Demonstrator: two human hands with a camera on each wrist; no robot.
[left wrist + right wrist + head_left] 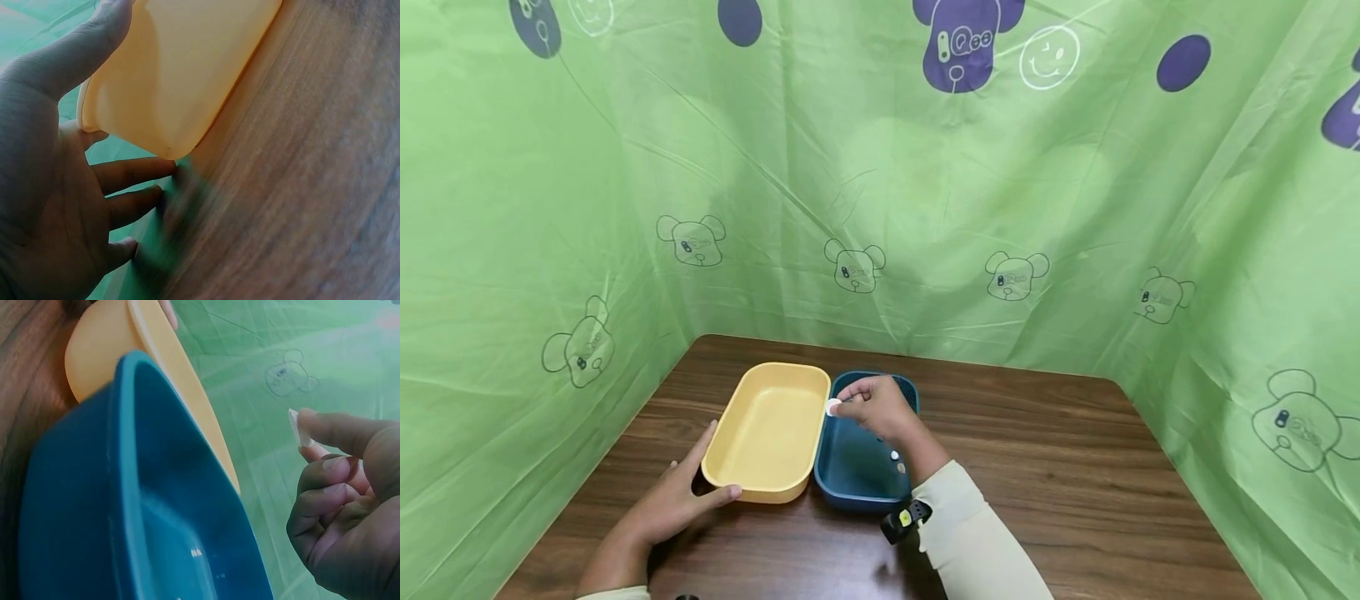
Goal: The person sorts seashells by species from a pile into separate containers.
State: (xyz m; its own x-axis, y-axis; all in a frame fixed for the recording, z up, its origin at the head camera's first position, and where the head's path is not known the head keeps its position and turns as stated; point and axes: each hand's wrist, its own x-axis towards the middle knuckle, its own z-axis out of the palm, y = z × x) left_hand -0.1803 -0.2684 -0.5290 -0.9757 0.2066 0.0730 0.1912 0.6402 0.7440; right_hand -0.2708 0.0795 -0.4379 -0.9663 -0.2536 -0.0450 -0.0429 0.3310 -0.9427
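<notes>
My left hand (pixel 670 500) lies spread about the near left corner of a yellow bin (pixel 722 427). Its thumb rests along the near rim and its fingers reach up the left side; in the left wrist view they are spread and fairly straight beside the wall. Over the far left part of a blue bin (pixel 857 502), my right hand (pixel 880 408) pinches a small white disc (pixel 832 407) between thumb and fingertip. Seen edge-on, the disc (pixel 294 425) is thin. A few small pale pieces (pixel 895 456) lie inside the blue bin, partly hidden by the right arm.
The two bins stand side by side on a brown wooden table (pixel 1037 467). Green printed cloth (pixel 925 183) hangs behind and at both sides. A black band with a small device (pixel 905 521) is on the right wrist, above the near edge of the blue bin.
</notes>
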